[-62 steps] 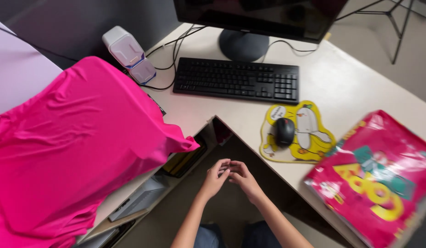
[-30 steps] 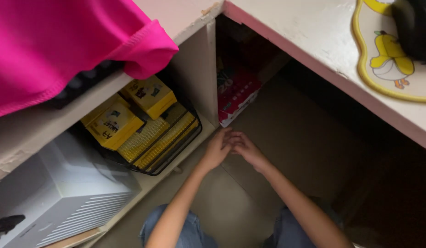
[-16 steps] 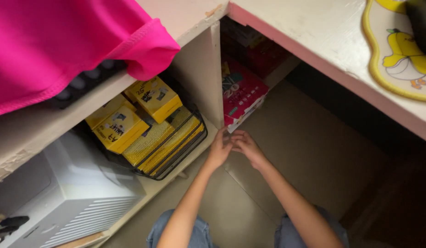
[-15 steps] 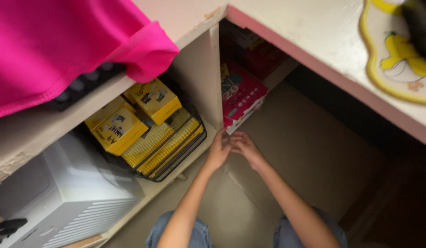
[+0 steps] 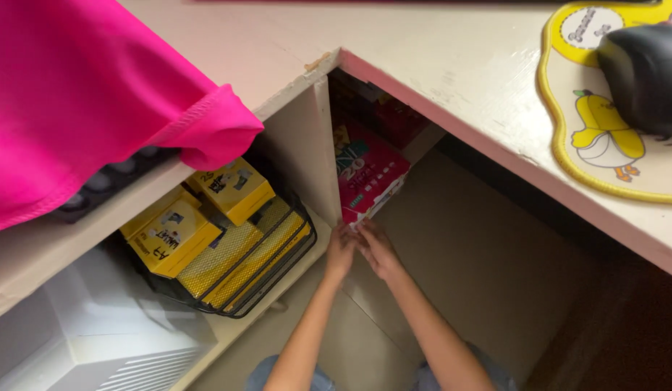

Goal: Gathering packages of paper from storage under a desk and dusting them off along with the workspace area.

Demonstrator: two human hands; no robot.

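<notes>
Both hands at lower edge of red paper pack under counter.
Left hand (image 5: pixel 341 250) and right hand (image 5: pixel 377 247) side by side, fingers curled onto corner of red paper pack (image 5: pixel 368 174); firm grip unclear. Pack on floor at 12 o'clock from hands. Wire basket (image 5: pixel 271 271) with yellow boxes (image 5: pixel 178 233) at 9 o'clock. Pink cloth (image 5: pixel 82 94) over counter (image 5: pixel 451 69) edge.

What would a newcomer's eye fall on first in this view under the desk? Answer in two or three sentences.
First, the bright pink fabric draped over the cream desk top at upper left. Next, the left hand and right hand, close together at the lower edge of a red and pink plastic-wrapped pack under the desk. Left of them, yellow boxes fill a black wire basket.
</notes>
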